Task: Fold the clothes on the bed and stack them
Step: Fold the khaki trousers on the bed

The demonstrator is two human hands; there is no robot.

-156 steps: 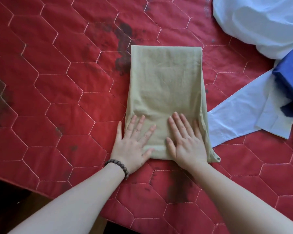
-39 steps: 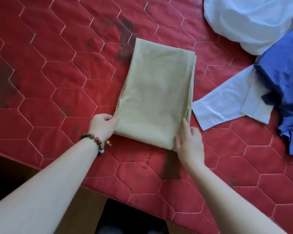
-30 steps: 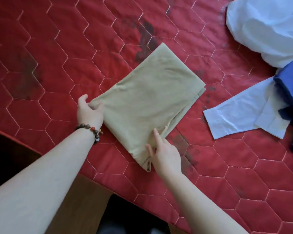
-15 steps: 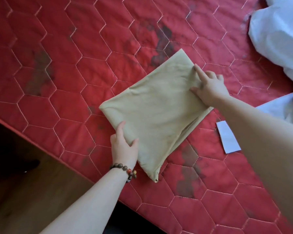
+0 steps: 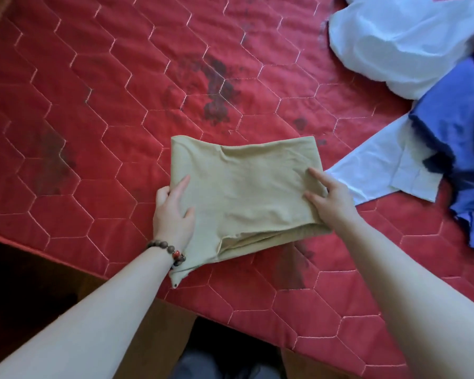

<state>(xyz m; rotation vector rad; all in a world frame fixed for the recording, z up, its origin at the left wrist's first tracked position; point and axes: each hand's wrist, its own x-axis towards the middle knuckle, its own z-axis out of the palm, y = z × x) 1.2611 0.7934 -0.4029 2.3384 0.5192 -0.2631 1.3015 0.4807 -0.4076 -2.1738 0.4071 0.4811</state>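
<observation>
A folded beige garment (image 5: 244, 192) lies near the front edge of the red quilted bed (image 5: 107, 91), doubled over into a shorter block with its layered edges showing at the front. My left hand (image 5: 173, 212), with a bead bracelet on the wrist, grips its left edge, thumb on top. At the right edge my right hand (image 5: 331, 201) pinches the cloth with the fingers on top. A crumpled white garment (image 5: 394, 42) and a blue garment (image 5: 460, 149) lie unfolded at the right.
A white sleeve (image 5: 378, 170) stretches from under the blue garment toward the beige one and nearly touches it. Dark stains mark the quilt behind the beige garment. The bed's front edge runs diagonally below my arms, with brown floor beyond.
The beige garment was turned sideways, then folded in half, so it is shorter and thicker. My right hand came back from its far corner to the right edge.
</observation>
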